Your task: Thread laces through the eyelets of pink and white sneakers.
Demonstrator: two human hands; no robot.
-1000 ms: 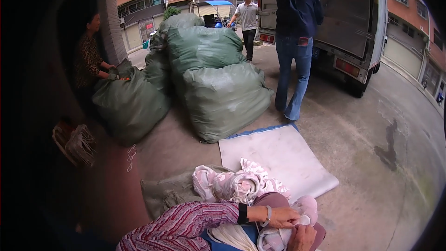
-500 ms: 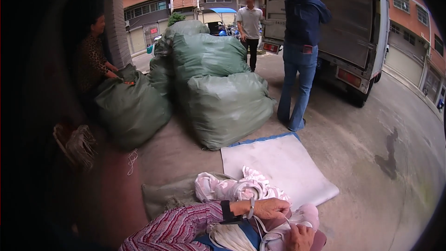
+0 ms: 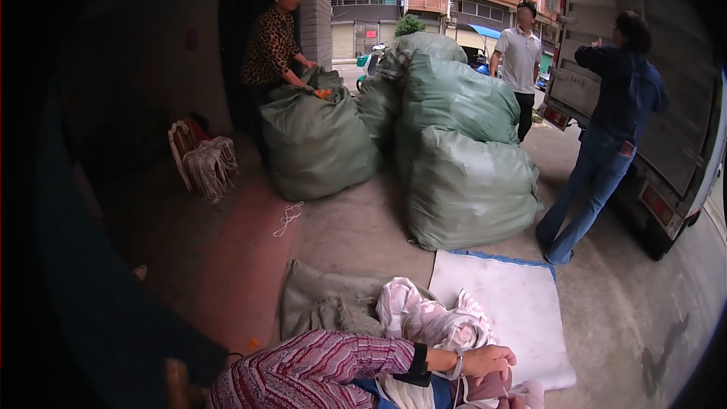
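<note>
Grey metal panels close the truck [image 3: 685, 106] at right; bulging green sacks [image 3: 469, 185] stand left of it; a white sheet [image 3: 526, 326] lies nearer, pink-and-white cloth rolls [image 3: 428, 320] at its side; a pink bundle [image 3: 535, 394] sits at the lower edge, just below the left hand [image 3: 488, 361], its fingers bent close together; the right hand [image 3: 512, 403] is mostly cut off; I cannot tell whether either is clamped on anything.

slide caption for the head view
Left hand near crumpled pink-and-white fabric, with bulging green sacks and a grey box truck beyond.
</note>
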